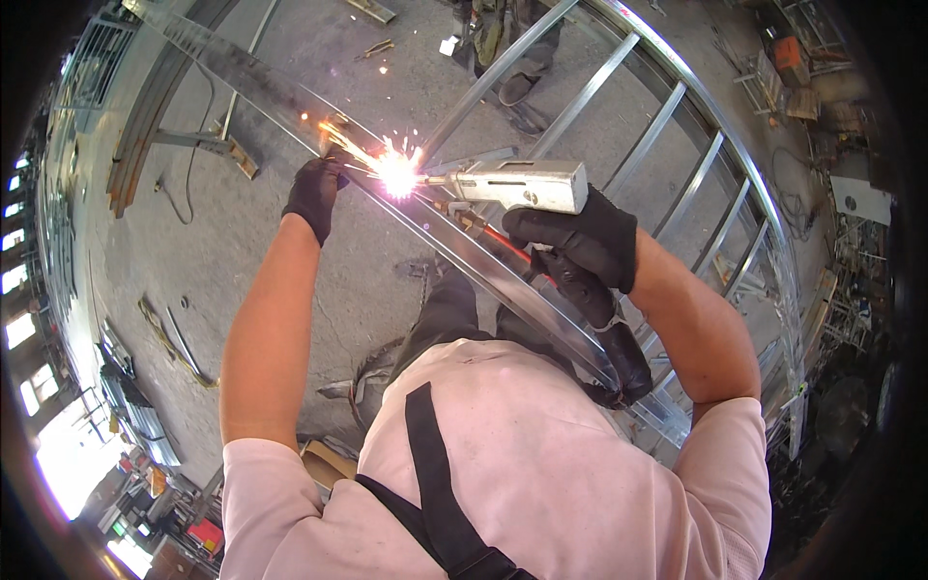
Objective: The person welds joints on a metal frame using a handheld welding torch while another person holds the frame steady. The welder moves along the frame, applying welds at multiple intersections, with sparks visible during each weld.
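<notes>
My right hand (580, 242), in a black glove, is wrapped around a welding gun (522, 184) with a silver boxy body. A red-orange hose runs under the gun. Its narrow nozzle points left at a bright glare with flying sparks (398, 176) on a long shiny metal beam (483, 253). The beam slants from upper left to lower right in front of me. Left of the glare, my left hand (317, 198), also black-gloved, has its fingers closed at the beam's near edge. Glare and smoke partly hide the fingertips and the weld spot.
A large ladder-like metal frame (643, 135) with a curved-looking outer rail spreads to the right. Another person's shoes (517, 89) show beyond the beam. Brown steel bars (145, 135) lie at the left, bent metal pieces (174, 338) on the concrete floor below them. Cluttered shelves line the lower left.
</notes>
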Action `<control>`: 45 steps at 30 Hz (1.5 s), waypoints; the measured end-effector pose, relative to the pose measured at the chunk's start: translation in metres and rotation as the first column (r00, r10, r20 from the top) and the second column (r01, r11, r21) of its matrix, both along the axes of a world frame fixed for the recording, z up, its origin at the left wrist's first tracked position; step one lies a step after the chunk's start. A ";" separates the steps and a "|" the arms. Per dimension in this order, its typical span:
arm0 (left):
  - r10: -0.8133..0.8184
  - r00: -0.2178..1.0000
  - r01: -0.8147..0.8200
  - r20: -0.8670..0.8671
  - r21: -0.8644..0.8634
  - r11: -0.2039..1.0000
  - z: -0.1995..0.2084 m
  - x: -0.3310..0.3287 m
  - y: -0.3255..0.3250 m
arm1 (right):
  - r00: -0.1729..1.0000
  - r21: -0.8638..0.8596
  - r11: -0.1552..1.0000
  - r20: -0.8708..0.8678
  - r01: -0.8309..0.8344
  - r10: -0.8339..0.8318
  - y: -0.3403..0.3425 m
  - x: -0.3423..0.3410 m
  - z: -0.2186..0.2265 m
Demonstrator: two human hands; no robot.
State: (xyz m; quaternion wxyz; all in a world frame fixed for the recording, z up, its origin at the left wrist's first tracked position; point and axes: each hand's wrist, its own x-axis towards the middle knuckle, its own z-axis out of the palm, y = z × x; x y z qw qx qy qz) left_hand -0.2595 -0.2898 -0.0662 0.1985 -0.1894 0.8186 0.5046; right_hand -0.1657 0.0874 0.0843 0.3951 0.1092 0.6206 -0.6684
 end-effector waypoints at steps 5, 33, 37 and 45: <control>0.123 0.992 -0.120 -0.004 0.213 0.970 -0.005 0.001 0.000 | 1.000 -0.036 0.999 -0.015 0.008 -0.009 0.001 0.002 -0.003; 0.075 0.997 -0.076 0.018 0.020 0.997 0.014 0.003 0.009 | 0.973 0.056 0.984 -0.169 0.171 -0.159 0.042 0.035 0.021; 0.049 0.998 -0.049 0.029 -0.020 0.999 0.011 0.001 0.007 | 0.935 0.287 0.910 -0.275 0.300 -0.222 0.064 0.074 0.033; -0.603 0.495 -0.159 -0.626 -0.747 0.645 0.035 0.013 0.092 | 0.734 0.325 0.659 -0.337 0.679 -0.590 0.106 0.210 0.047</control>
